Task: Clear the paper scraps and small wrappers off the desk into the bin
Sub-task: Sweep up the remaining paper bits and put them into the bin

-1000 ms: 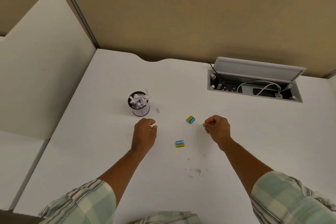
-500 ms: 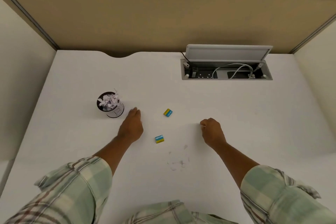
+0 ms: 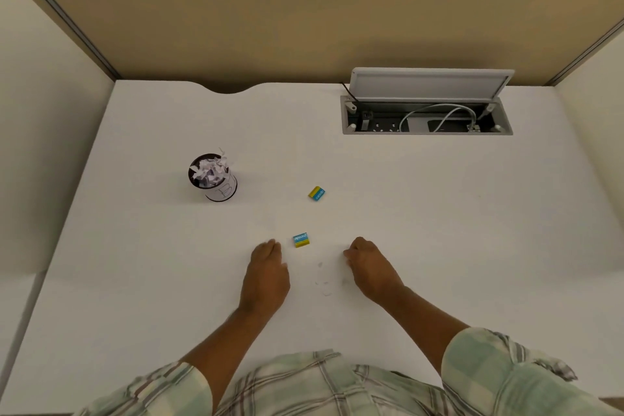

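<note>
With the bin [image 3: 212,177] already stuffed at far left of the worktop [image 3: 439,213], the left hand [image 3: 266,275], fingers together, lies beside the near wrapper [image 3: 301,240]; the right hand [image 3: 369,267] is fisted, contents unclear; next, pinch that wrapper.

You have just one camera, worn on your head. It looks forward and down at the white desk [image 3: 439,230], from close above, and the far wall panel [image 3: 304,10] shows at the top.
</note>
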Tool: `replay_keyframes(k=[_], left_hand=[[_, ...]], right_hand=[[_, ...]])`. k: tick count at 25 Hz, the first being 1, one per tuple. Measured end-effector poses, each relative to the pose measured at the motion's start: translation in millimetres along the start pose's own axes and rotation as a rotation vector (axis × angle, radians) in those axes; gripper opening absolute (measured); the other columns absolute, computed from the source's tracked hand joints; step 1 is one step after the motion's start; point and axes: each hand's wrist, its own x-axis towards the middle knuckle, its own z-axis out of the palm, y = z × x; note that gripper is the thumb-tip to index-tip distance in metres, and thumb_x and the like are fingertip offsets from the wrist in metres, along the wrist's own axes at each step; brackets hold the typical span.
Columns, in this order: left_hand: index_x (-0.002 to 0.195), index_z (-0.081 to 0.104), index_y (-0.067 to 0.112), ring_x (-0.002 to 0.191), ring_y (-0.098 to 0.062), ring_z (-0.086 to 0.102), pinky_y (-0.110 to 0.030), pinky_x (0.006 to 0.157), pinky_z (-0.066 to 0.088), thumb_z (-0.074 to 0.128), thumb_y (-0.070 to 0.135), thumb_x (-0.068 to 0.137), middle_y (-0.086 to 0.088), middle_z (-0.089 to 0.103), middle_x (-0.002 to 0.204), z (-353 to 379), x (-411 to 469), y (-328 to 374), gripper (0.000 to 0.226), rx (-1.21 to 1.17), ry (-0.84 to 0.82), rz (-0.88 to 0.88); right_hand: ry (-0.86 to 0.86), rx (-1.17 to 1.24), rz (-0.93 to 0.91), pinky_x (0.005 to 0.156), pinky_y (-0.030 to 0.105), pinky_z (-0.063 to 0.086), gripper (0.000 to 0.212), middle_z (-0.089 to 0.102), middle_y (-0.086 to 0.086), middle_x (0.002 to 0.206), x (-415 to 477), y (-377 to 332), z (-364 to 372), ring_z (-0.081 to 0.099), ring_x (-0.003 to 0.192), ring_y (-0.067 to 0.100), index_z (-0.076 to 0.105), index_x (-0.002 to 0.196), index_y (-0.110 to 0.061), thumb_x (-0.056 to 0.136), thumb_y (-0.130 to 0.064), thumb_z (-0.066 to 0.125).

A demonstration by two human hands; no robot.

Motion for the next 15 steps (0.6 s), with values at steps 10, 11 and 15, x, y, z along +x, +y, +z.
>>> replay_keyframes(k=[10,11,15], left_hand=[[0.15,0.045,0.017,0.143,-0.013,0.041,-0.013,0.118,0.018,0.062,0.03,0.099,0.001,0.048,0.154,27.5,-44.6,21.3,0.056,-0.17,-0.207,0.245],[0.147,0.049,0.016,0.14,-0.015,0.046,-0.018,0.119,0.026,0.067,0.028,0.096,0.0,0.051,0.151,25.4,-42.9,21.3,0.056,-0.208,-0.187,0.215],[0.141,0.054,0.01,0.12,-0.021,0.058,-0.032,0.104,0.05,0.083,0.026,0.082,-0.004,0.055,0.133,19.9,-37.3,21.2,0.068,-0.256,-0.14,0.077]], right_hand=[[-0.004,0.248,0.031,0.093,0.028,0.049,0.026,0.059,0.005,0.117,-37.8,-6.1,16.3,0.062,0.106,0.023,0.068,0.122,-0.011,0.099,-0.022,0.06],[-0.002,0.315,0.096,0.095,0.028,0.049,0.036,0.058,0.004,0.12,-40.0,-3.5,14.7,0.061,0.107,0.021,0.065,0.128,-0.012,0.095,-0.025,0.068],[-0.072,0.331,0.145,0.094,0.031,0.051,0.063,0.052,0.001,0.124,-49.0,1.6,18.1,0.059,0.107,0.02,0.057,0.138,-0.014,0.082,-0.031,0.082]])
